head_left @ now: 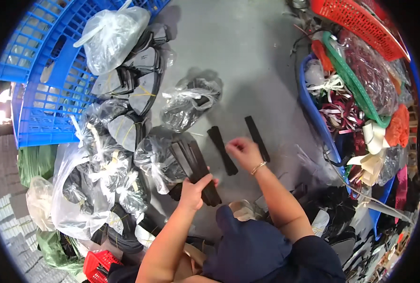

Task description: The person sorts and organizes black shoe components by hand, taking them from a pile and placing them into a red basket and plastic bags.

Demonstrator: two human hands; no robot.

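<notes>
My left hand (196,190) is closed round a thick bundle of dark strips (191,158), with the thumb across them. My right hand (244,152) hovers over the grey surface, its fingers drawn together in a pinch; whether anything small is in them I cannot make out. Just left of that hand lies a stack of black strips (223,150), slightly fanned. On its other side is a second, straight black strip stack (257,137), partly behind the hand. Beyond my left hand sits a knotted clear plastic bag (191,104) with dark contents.
Blue crates (54,94) stand at the left. Beside them are tied bundles of grey and black cut pieces (144,92) and several filled plastic bags (115,35). A blue basin (316,106) of scraps, a green basket (356,78) and a red basket (361,23) crowd the right.
</notes>
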